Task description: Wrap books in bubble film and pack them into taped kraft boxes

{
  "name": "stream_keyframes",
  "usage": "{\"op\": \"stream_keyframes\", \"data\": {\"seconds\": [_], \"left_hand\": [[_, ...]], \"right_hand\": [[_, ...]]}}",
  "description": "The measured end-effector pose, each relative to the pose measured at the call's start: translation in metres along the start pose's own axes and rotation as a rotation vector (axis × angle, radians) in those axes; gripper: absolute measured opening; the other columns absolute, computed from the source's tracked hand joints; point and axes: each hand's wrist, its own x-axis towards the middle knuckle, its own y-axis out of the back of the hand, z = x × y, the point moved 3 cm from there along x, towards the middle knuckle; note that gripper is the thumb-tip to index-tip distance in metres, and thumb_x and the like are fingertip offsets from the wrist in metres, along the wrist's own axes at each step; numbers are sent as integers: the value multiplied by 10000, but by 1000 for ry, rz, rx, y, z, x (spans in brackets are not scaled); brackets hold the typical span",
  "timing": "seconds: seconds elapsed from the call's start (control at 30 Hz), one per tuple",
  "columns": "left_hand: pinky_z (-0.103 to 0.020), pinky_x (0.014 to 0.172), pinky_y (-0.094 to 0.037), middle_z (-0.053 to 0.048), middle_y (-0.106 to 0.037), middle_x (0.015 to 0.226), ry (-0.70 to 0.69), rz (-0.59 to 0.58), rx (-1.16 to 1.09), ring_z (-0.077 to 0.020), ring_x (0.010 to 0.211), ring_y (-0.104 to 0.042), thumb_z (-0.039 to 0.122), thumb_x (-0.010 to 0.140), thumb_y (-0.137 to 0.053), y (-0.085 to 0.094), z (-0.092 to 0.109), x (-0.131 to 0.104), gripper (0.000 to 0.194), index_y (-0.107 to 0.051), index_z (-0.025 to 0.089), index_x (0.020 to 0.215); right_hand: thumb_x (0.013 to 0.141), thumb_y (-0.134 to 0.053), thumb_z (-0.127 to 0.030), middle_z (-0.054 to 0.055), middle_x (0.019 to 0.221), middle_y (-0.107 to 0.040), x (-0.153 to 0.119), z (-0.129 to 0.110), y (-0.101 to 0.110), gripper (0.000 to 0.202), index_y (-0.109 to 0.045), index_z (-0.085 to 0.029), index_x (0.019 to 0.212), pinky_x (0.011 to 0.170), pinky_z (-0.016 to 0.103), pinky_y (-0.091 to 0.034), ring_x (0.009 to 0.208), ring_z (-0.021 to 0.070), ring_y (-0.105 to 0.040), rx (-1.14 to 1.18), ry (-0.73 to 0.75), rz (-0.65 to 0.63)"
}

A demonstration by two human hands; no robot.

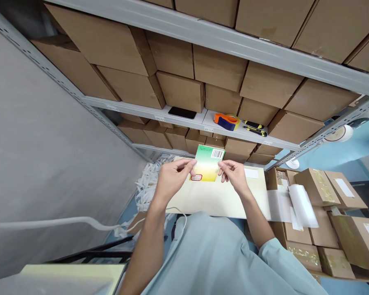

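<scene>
A thin booklet-like item (208,164), green at the top fading to yellow at the bottom, is held up above the cream tabletop (197,200). It carries a white barcode at its upper right and a small red-edged label at its lower left. My left hand (173,177) pinches its left edge between thumb and fingers. On the opposite edge, my right hand (234,174) has the same kind of pinch. Whether it has pages inside cannot be made out. A white paper slip (251,173) lies on the table beyond my right hand.
Shelves of cardboard boxes (219,65) rise in front. On one shelf are a dark phone-like slab (182,112), a tape dispenser (226,121) and yellow-black cutters (255,130). Stacked cartons (318,186) and a plastic wrap roll (303,205) are at right; white scraps (149,184) and a cable (89,221) at left.
</scene>
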Motion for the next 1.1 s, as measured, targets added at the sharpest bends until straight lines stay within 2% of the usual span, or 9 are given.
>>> {"op": "stream_keyframes", "data": {"seconds": [0.2, 0.3, 0.43, 0.53, 0.63, 0.73, 0.87, 1.0, 1.1], "left_hand": [[-242, 593, -518, -54, -803, 855, 8, -74, 14, -134, 608, -624, 559, 1043, -617, 6, -40, -8, 441, -856, 190, 1062], [-250, 669, -565, -77, -821, 1018, 93, -139, -22, -142, 716, -669, 539, 1001, -674, 3, -80, -22, 496, -811, 198, 1333], [-276, 772, -617, -156, -748, 1418, 257, -176, -133, -141, 852, -716, 450, 872, -794, -8, -151, -49, 789, -615, 214, 1603], [-325, 827, -647, -163, -790, 1309, 439, -148, -205, -172, 894, -744, 495, 840, -806, -14, -209, -66, 789, -640, 173, 1540], [-382, 844, -666, -132, -825, 1068, 591, -98, -221, -231, 904, -768, 560, 777, -833, -12, -261, -71, 614, -773, 151, 1230], [-404, 862, -670, -109, -823, 992, 681, -24, -187, -264, 939, -784, 476, 739, -816, 1, -300, -59, 492, -791, 164, 1118], [-387, 964, -656, -102, -832, 1081, 734, 34, -95, -270, 1055, -799, 262, 735, -713, 31, -337, -24, 487, -805, 164, 1203], [-374, 999, -648, -113, -834, 1152, 753, 87, -38, -267, 1084, -801, 162, 750, -666, 51, -370, 21, 518, -807, 143, 1249], [-376, 1037, -636, -126, -835, 1201, 781, 104, -41, -270, 1116, -796, 132, 771, -658, 51, -395, 49, 472, -810, 126, 1218]], "right_hand": [[985, -684, -767, 128, 1002, -857, -7, 35, -4, 597, -844, -192, 1004, 492, 275, -543, 580, 164, -731, -28, 19, 2], [934, -787, -706, 123, 1150, -851, -14, 77, -9, 551, -852, -221, 1185, 577, 299, -633, 736, 200, -790, -6, -58, -11], [869, -870, -617, 125, 1312, -818, -28, 146, -24, 604, -804, -248, 1343, 702, 334, -711, 1149, 309, -801, 24, -197, 9], [860, -861, -621, 141, 1399, -787, -37, 194, -39, 696, -759, -235, 1430, 748, 351, -730, 1310, 345, -746, 50, -315, 57], [802, -902, -626, 158, 1436, -773, -31, 232, -58, 879, -677, -221, 1549, 800, 396, -741, 1086, 292, -819, 80, -434, 110], [745, -935, -627, 149, 1327, -823, -7, 262, -83, 821, -763, -188, 1417, 816, 412, -741, 875, 235, -823, 76, -509, 128], [772, -911, -539, 87, 1066, -869, 45, 295, -125, 553, -839, -174, 1181, 854, 405, -736, 825, 228, -821, 37, -544, 145], [805, -860, -388, 58, 1026, -865, 94, 324, -159, 444, -830, -176, 1194, 932, 401, -719, 874, 230, -837, -27, -562, 169], [803, -843, -334, 58, 1058, -862, 120, 343, -171, 470, -810, -173, 1244, 979, 410, -702, 934, 240, -845, -105, -574, 186]]}}
